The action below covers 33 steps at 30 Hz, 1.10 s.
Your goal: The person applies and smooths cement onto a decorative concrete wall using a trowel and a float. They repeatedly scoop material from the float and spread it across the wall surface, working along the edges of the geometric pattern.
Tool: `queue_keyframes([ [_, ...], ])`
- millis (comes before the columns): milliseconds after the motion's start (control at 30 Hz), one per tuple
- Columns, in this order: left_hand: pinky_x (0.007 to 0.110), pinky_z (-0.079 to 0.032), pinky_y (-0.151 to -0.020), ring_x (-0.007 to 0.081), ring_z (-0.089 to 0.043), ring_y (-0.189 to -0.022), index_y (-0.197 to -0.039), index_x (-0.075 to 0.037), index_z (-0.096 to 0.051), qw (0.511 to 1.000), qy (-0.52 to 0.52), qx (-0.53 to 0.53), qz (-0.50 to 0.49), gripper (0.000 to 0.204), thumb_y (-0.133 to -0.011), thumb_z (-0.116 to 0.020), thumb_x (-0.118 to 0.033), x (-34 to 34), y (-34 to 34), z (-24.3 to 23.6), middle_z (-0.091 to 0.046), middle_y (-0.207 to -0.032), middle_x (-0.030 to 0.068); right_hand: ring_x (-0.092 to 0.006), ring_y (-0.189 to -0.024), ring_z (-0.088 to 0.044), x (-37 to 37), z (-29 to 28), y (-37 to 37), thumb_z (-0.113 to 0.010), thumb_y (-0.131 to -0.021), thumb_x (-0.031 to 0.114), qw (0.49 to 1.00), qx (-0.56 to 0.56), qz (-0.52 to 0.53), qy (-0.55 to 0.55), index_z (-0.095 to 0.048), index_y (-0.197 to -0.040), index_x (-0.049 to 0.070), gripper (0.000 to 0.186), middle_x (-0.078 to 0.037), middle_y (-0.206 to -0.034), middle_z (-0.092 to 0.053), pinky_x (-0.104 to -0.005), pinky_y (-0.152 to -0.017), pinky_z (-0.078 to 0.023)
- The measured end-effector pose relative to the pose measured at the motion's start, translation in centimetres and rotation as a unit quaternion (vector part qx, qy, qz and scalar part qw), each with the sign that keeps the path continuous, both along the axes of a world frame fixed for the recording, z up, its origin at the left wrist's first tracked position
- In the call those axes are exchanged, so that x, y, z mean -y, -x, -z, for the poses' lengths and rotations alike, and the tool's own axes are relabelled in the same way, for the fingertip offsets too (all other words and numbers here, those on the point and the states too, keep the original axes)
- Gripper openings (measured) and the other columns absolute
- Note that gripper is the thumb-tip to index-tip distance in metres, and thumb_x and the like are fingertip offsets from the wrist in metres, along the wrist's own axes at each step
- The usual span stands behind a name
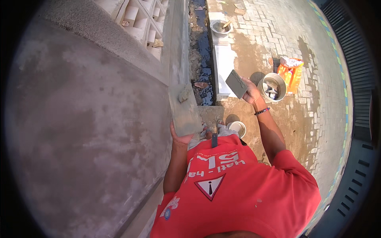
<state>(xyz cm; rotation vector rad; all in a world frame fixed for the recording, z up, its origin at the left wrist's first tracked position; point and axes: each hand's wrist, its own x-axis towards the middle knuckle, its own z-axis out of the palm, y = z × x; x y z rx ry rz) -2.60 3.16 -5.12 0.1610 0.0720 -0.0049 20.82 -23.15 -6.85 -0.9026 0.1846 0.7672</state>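
My left hand (179, 135) grips the lower end of a grey, rectangular board (183, 118), held beside the plastered wall (75, 127). A small lump of wet mortar (183, 95) sits near the board's far end. My right hand (252, 93) is closed on a flat, dark grey rectangular trowel (237, 83), raised to the right of the board. The trowel's face is smeared with grey material; its handle is hidden.
A narrow drain (205, 59) with dark water runs along the wall. Beyond it lie a white slab (224, 67), a basin (220, 27), a bucket (272, 77) with rubble, an orange sack (291, 77), paving (258, 16) and, by my feet, a white pail (237, 127).
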Motion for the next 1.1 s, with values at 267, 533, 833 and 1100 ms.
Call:
queue_keyframes([
  [267,0.055,-0.036,-0.094,0.0278,-0.055,-0.109,-0.126,-0.012,-0.054,0.999,-0.031,0.009,-0.016,0.049,-0.085,-0.053,-0.04,4.1,-1.9,-1.6,-0.057,-0.125,0.0064,-0.0132,-0.074,-0.063,12.5,10.5,7.7,-0.046,-0.092,0.009,0.989,-0.116,-0.033,0.091,-0.048,-0.129,0.008,0.037,-0.005,-0.101,-0.063,-0.0259,-0.057,-0.053],
  [533,0.058,-0.045,-0.086,0.0357,-0.059,-0.101,-0.124,-0.006,-0.053,0.998,0.049,-0.036,-0.01,0.049,-0.092,-0.04,-0.041,6.0,-5.3,-3.0,-0.06,-0.117,0.0136,-0.0105,-0.071,-0.057,5.7,3.2,4.5,-0.052,-0.085,-0.002,0.998,-0.037,-0.045,0.012,-0.041,-0.138,0.012,0.056,-0.002,-0.094,-0.053,-0.0272,-0.053,-0.055],
  [833,0.053,-0.043,-0.086,0.0295,-0.059,-0.101,-0.123,-0.01,-0.054,1.0,0.0,0.007,0.012,0.046,-0.089,-0.047,-0.039,2.2,-9.6,-2.7,-0.059,-0.119,0.0092,-0.0133,-0.088,-0.062,-0.2,-2.3,-1.3,-0.05,-0.088,-0.004,0.995,0.09,0.031,0.014,-0.031,-0.142,0.004,0.057,-0.008,-0.114,-0.059,-0.0272,-0.064,-0.056],
  [1100,0.049,-0.043,-0.08,0.0276,-0.061,-0.092,-0.117,-0.008,-0.057,0.999,0.008,-0.04,0.003,0.041,-0.088,-0.049,-0.036,0.0,-12.6,-3.9,-0.063,-0.11,0.0087,-0.0129,-0.085,-0.062,-5.9,-7.3,-2.9,-0.055,-0.088,0.001,0.995,0.089,0.029,-0.039,-0.034,-0.14,0.003,0.056,-0.008,-0.107,-0.06,-0.0272,-0.061,-0.055],
])
